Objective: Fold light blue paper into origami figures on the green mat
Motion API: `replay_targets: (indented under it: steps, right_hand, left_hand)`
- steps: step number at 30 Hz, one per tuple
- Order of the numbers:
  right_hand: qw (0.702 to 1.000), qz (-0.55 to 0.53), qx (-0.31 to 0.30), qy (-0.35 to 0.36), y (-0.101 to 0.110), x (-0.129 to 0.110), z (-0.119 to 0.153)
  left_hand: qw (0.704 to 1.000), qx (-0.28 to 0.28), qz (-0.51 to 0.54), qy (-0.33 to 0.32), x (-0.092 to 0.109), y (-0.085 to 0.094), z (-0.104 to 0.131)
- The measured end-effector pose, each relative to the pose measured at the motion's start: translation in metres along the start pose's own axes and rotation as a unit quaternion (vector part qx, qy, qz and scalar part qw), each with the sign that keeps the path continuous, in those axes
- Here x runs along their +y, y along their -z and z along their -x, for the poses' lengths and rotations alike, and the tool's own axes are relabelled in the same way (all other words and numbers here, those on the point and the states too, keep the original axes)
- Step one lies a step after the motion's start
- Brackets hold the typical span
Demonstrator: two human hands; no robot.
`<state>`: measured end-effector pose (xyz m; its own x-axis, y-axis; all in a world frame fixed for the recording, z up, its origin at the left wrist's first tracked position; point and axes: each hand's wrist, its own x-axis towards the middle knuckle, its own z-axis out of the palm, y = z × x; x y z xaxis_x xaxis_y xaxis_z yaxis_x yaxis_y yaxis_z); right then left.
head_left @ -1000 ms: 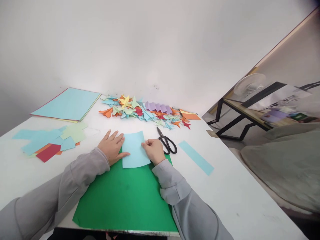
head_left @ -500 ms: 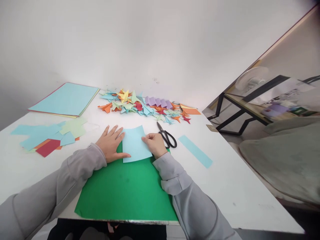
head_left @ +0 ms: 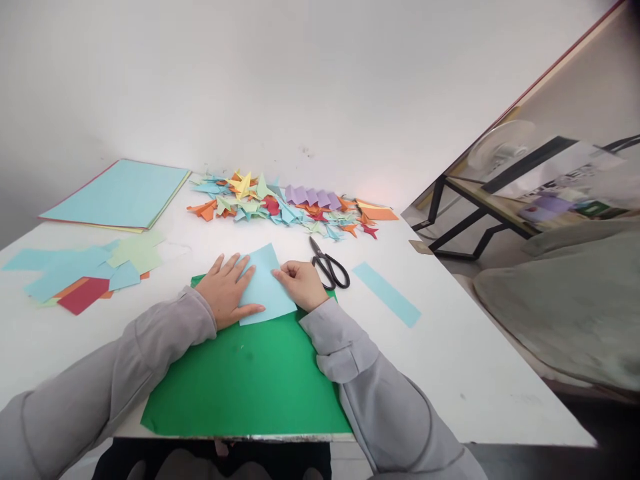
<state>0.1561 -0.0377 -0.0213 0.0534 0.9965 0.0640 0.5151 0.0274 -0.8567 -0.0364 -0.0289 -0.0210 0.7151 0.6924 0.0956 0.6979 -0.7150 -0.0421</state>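
Note:
A light blue sheet of paper (head_left: 266,287) lies over the far part of a green sheet (head_left: 250,380). My left hand (head_left: 227,290) is spread flat, its fingers and thumb resting on the paper's left side. At the paper's right edge, my right hand (head_left: 304,283) is closed, pinching it between thumb and fingers. Just beyond my right hand lie black-handled scissors (head_left: 330,265), with their blades pointing away from me. A narrow light blue paper strip (head_left: 387,293) rests on the white table to the right of the scissors.
Folded paper pieces (head_left: 280,207) in many colours are heaped along the wall. Cut paper scraps (head_left: 83,270) lie at the left, with a stack of large coloured sheets (head_left: 117,193) behind them. Beyond the table's right edge stands a black-framed shelf (head_left: 470,210).
The left hand has slid a little further onto the light blue paper, which has turned slightly. The right hand keeps its pinch. The whole view has shifted slightly.

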Motion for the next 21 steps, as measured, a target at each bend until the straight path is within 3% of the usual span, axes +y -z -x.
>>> replay_targets:
  steps: [3,6,12,21]
  right_hand:
    - [0.995,0.097,-0.01,0.033,0.008,-0.003,0.001]
    - [0.99,0.138,-0.014,0.011,0.019,-0.003,0.004]
    - [0.986,0.116,-0.104,0.054,0.033,0.004,0.012]
    - [0.977,0.038,-0.185,0.098,0.047,0.016,0.013]
  left_hand:
    - [1.0,-0.007,0.006,-0.001,-0.001,0.0,0.0]
    - [1.0,-0.006,0.011,0.0,-0.001,-0.001,-0.001]
    - [1.0,-0.008,0.015,0.001,-0.001,-0.002,-0.001]
    - [1.0,-0.023,0.019,0.008,0.0,0.001,-0.001]
